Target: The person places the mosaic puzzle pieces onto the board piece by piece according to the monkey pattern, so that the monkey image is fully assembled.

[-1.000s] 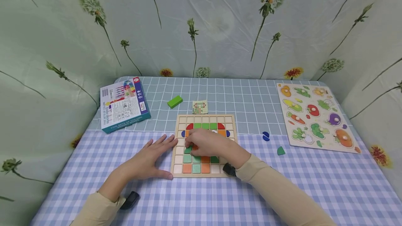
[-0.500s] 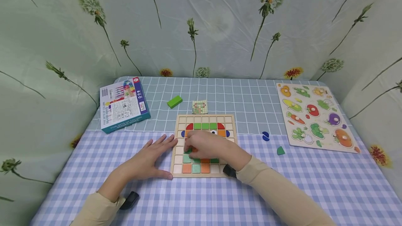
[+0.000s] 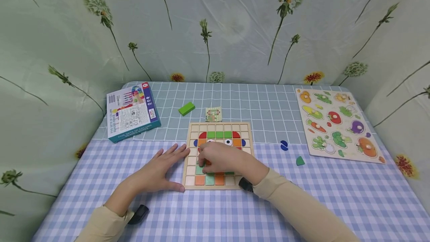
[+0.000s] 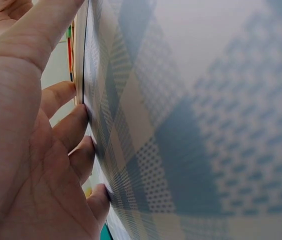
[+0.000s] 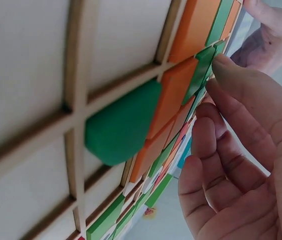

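A wooden grid board [image 3: 189, 180] lies on the checked cloth, filled in part with red, green, orange and blue pieces and round eye pieces. My right hand [image 3: 223, 156] is over its left-middle cells, fingers curled. In the right wrist view, thumb and index finger pinch a small green piece [image 5: 209, 71] at the board; its shape is mostly hidden. Another green piece with a rounded corner [image 5: 123, 125] sits in a nearer cell. My left hand [image 3: 161, 171] rests flat with spread fingers, its fingertips and thumb at the board's left edge.
Behind the board are a pattern card [image 3: 213, 114] and a green block [image 3: 186, 108]. To the right lie two blue half-round pieces [image 3: 284, 145] and a green quarter-round piece [image 3: 300, 161]. A vegetable puzzle [image 3: 339, 124] is far right, a box [image 3: 132, 111] far left.
My right hand shifts slightly over the same cells, its fingers still on the green piece, and uncovers more of the right eye piece. My left hand stays still.
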A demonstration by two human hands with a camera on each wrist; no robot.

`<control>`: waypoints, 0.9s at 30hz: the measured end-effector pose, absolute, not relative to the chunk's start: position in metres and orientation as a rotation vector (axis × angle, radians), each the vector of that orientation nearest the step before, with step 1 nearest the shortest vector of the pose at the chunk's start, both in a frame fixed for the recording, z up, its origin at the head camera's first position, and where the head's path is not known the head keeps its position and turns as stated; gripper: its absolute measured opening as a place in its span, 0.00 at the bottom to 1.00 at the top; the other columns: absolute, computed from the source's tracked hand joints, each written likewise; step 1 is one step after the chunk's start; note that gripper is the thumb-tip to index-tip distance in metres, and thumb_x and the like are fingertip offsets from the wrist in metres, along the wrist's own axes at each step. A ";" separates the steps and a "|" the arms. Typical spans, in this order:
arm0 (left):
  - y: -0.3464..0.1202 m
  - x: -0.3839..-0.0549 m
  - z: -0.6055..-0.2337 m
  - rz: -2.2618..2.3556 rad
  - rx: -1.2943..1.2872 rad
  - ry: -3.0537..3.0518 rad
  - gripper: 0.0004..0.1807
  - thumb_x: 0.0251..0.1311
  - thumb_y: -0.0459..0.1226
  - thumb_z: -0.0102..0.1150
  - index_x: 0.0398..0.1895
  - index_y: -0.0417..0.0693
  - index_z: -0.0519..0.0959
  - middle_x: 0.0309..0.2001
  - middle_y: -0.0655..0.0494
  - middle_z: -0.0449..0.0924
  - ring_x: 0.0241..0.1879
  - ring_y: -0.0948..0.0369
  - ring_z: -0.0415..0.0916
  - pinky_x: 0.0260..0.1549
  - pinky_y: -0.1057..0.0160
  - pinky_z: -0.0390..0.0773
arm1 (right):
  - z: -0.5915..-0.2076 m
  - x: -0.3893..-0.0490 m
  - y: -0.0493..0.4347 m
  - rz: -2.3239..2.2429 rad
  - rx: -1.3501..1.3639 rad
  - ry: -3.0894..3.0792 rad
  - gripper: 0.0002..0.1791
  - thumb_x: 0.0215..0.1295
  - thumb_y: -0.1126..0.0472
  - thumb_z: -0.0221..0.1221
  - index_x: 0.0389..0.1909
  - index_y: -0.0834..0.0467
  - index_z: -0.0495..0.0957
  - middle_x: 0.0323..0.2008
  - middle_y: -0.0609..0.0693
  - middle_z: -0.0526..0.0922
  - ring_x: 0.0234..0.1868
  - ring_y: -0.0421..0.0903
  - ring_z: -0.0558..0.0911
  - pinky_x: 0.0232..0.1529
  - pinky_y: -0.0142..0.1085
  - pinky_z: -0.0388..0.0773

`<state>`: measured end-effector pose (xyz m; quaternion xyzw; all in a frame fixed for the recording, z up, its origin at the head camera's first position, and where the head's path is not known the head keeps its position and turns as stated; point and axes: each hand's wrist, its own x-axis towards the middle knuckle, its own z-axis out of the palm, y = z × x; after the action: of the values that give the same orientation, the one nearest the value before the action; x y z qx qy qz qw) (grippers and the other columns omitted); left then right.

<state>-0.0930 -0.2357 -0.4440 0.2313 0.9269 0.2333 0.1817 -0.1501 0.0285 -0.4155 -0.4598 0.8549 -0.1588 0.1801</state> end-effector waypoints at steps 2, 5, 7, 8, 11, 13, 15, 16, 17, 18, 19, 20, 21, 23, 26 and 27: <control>-0.236 -0.093 -0.444 0.659 0.652 2.616 0.65 0.49 0.69 0.76 0.87 0.61 0.57 0.88 0.56 0.50 0.88 0.43 0.42 0.80 0.23 0.41 | -0.415 -0.151 0.029 -0.438 -1.315 2.439 0.08 0.70 0.56 0.72 0.46 0.53 0.92 0.41 0.45 0.85 0.40 0.39 0.78 0.49 0.29 0.82; -0.236 -0.093 -0.444 0.659 0.651 2.617 0.64 0.49 0.69 0.76 0.87 0.61 0.57 0.88 0.56 0.50 0.88 0.43 0.41 0.80 0.23 0.41 | -0.414 -0.151 0.029 -0.413 -1.326 2.472 0.11 0.72 0.57 0.71 0.50 0.54 0.91 0.44 0.46 0.87 0.41 0.39 0.78 0.51 0.30 0.83; -0.236 -0.093 -0.444 0.659 0.654 2.619 0.64 0.49 0.69 0.76 0.87 0.61 0.57 0.88 0.56 0.50 0.88 0.43 0.42 0.80 0.23 0.42 | -0.413 -0.151 0.029 -0.397 -1.327 2.479 0.12 0.73 0.57 0.70 0.53 0.55 0.91 0.45 0.47 0.87 0.42 0.40 0.79 0.52 0.31 0.83; -0.236 -0.093 -0.444 0.659 0.656 2.620 0.64 0.49 0.69 0.76 0.87 0.61 0.57 0.88 0.56 0.50 0.88 0.43 0.42 0.80 0.23 0.42 | -0.413 -0.151 0.029 -0.391 -1.326 2.479 0.12 0.73 0.57 0.69 0.53 0.55 0.91 0.46 0.48 0.87 0.44 0.40 0.79 0.54 0.31 0.84; -0.237 -0.092 -0.444 0.662 0.662 2.622 0.64 0.50 0.69 0.76 0.87 0.60 0.57 0.88 0.55 0.50 0.88 0.42 0.42 0.79 0.23 0.42 | -0.411 -0.149 0.028 -0.382 -1.328 2.472 0.11 0.74 0.58 0.68 0.53 0.55 0.91 0.47 0.48 0.87 0.46 0.41 0.81 0.57 0.32 0.84; -0.236 -0.092 -0.444 0.664 0.663 2.622 0.64 0.50 0.69 0.76 0.87 0.60 0.57 0.88 0.55 0.50 0.88 0.42 0.42 0.79 0.23 0.42 | -0.411 -0.148 0.029 -0.385 -1.333 2.471 0.11 0.74 0.58 0.68 0.53 0.54 0.91 0.47 0.47 0.88 0.47 0.41 0.81 0.58 0.32 0.84; -0.236 -0.092 -0.444 0.664 0.661 2.621 0.64 0.50 0.69 0.76 0.87 0.61 0.57 0.88 0.55 0.50 0.88 0.43 0.42 0.79 0.23 0.42 | -0.410 -0.147 0.032 -0.401 -1.331 2.473 0.11 0.75 0.58 0.68 0.53 0.54 0.91 0.47 0.47 0.88 0.47 0.41 0.82 0.58 0.33 0.84; -0.236 -0.093 -0.444 0.664 0.660 2.620 0.64 0.50 0.69 0.76 0.87 0.61 0.57 0.88 0.56 0.50 0.88 0.43 0.42 0.79 0.23 0.42 | -0.409 -0.147 0.034 -0.414 -1.330 2.478 0.11 0.75 0.57 0.68 0.53 0.54 0.91 0.47 0.47 0.87 0.46 0.41 0.82 0.58 0.33 0.84; -0.236 -0.093 -0.444 0.663 0.657 2.620 0.64 0.49 0.69 0.76 0.88 0.61 0.57 0.88 0.56 0.50 0.88 0.43 0.42 0.80 0.23 0.42 | -0.408 -0.147 0.038 -0.429 -1.321 2.482 0.11 0.75 0.57 0.67 0.52 0.54 0.91 0.47 0.47 0.87 0.46 0.41 0.82 0.57 0.33 0.84; -0.236 -0.093 -0.444 0.662 0.653 2.619 0.64 0.49 0.69 0.76 0.88 0.61 0.57 0.88 0.56 0.50 0.88 0.43 0.41 0.80 0.23 0.41 | -0.408 -0.146 0.042 -0.440 -1.309 2.489 0.11 0.75 0.56 0.67 0.53 0.54 0.91 0.46 0.46 0.87 0.45 0.41 0.81 0.56 0.33 0.84; -0.236 -0.093 -0.444 0.660 0.650 2.619 0.64 0.49 0.69 0.76 0.87 0.62 0.57 0.88 0.56 0.50 0.89 0.43 0.41 0.80 0.23 0.41 | -0.407 -0.146 0.048 -0.458 -1.300 2.495 0.11 0.75 0.56 0.67 0.52 0.54 0.90 0.47 0.47 0.87 0.45 0.41 0.81 0.55 0.33 0.84; -0.236 -0.093 -0.444 0.658 0.648 2.620 0.64 0.49 0.69 0.76 0.87 0.62 0.57 0.88 0.56 0.50 0.89 0.43 0.41 0.80 0.23 0.41 | -0.406 -0.145 0.054 -0.479 -1.287 2.503 0.11 0.75 0.56 0.67 0.52 0.54 0.90 0.46 0.47 0.87 0.44 0.41 0.81 0.53 0.33 0.85; -0.236 -0.093 -0.444 0.655 0.648 2.620 0.64 0.49 0.69 0.76 0.87 0.62 0.57 0.88 0.56 0.50 0.89 0.43 0.41 0.80 0.23 0.41 | -0.405 -0.145 0.062 -0.495 -1.273 2.514 0.10 0.75 0.56 0.67 0.51 0.54 0.91 0.46 0.47 0.87 0.43 0.41 0.81 0.51 0.33 0.85; -0.236 -0.093 -0.444 0.655 0.649 2.622 0.64 0.49 0.69 0.76 0.87 0.61 0.57 0.88 0.56 0.50 0.89 0.43 0.41 0.80 0.24 0.41 | -0.403 -0.145 0.080 -0.531 -1.229 2.539 0.10 0.75 0.57 0.67 0.51 0.55 0.90 0.45 0.47 0.87 0.40 0.40 0.80 0.47 0.32 0.84; -0.236 -0.093 -0.444 0.658 0.653 2.623 0.65 0.48 0.69 0.76 0.87 0.61 0.57 0.88 0.56 0.50 0.88 0.43 0.41 0.80 0.24 0.40 | -0.400 -0.143 0.111 -0.594 -1.129 2.593 0.09 0.74 0.59 0.68 0.49 0.56 0.90 0.44 0.48 0.88 0.37 0.39 0.80 0.42 0.32 0.83; -0.236 -0.093 -0.444 0.657 0.653 2.623 0.65 0.48 0.69 0.76 0.87 0.61 0.57 0.88 0.56 0.50 0.88 0.43 0.41 0.80 0.24 0.40 | -0.399 -0.142 0.122 -0.602 -1.080 2.618 0.09 0.73 0.58 0.68 0.49 0.56 0.90 0.43 0.47 0.88 0.36 0.38 0.80 0.41 0.32 0.83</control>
<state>-0.0927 -0.2355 -0.4442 0.2311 0.9276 0.2324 0.1790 -0.1417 0.1221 -0.3992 -0.3701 0.8974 -0.2063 0.1227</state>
